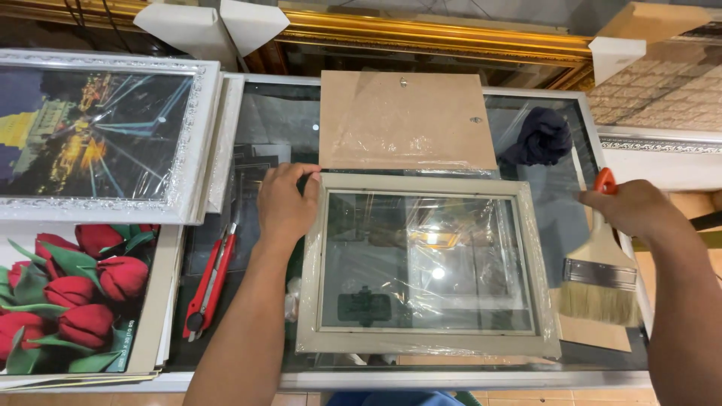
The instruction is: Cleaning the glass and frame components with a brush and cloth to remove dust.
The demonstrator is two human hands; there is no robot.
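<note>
Picture frame (426,265), pale and film-wrapped, lies flat at the middle of the glass worktop (286,120).
Left hand (286,203) presses its top-left corner, steadying it; right hand (635,210), grip closed around the orange-handled brush (602,278), keeps the bristles just off the frame's right edge.

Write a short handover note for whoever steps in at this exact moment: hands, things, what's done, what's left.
Left hand: rests on the top-left corner of the plastic-wrapped picture frame, which lies flat on the glass table.
Right hand: grips the orange-handled paintbrush, bristles hanging beside the frame's right edge.
Backing board lies off the frame, just behind it. Red utility knife lies left of the frame.
Done: backing is out.
Left: backing still off, wrap still on.
</note>
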